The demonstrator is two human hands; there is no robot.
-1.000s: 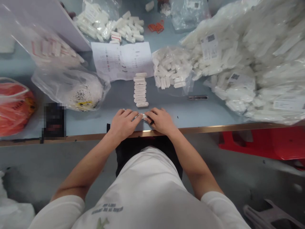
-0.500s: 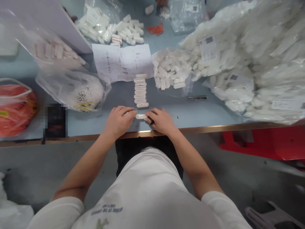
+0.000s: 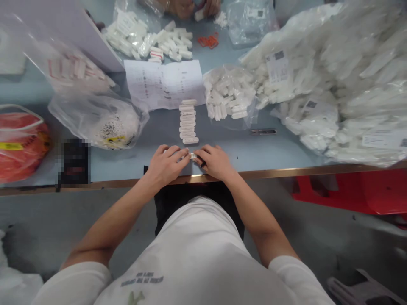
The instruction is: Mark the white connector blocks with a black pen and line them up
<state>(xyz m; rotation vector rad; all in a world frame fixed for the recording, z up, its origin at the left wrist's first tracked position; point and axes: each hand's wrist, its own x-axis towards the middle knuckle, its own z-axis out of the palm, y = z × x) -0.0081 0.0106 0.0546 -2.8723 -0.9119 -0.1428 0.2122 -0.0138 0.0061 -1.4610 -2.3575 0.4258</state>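
Near the table's front edge, a small white plastic piece (image 3: 193,156) with rows of dark dots or holes lies between my two hands. My left hand (image 3: 168,164) has its fingers curled over the left end and hides most of it. My right hand (image 3: 215,161) pinches the right end. A small black thing (image 3: 201,162) shows under its fingers; its kind I cannot make out. Just beyond the hands, several similar white plastic pieces (image 3: 188,123) lie stacked in a column.
A printed sheet (image 3: 163,82) lies beyond the column. Clear bags of white parts (image 3: 229,93) fill the right side. Thread snips (image 3: 263,131) lie at right. A bag of speckled bits (image 3: 114,127) and an orange bag (image 3: 22,144) are at left. A co-worker's hands (image 3: 211,7) are across the table.
My left hand has shifted right and now covers more of the white piece. My right hand has barely moved. A co-worker's hands have come into view at the far side, at a white part.
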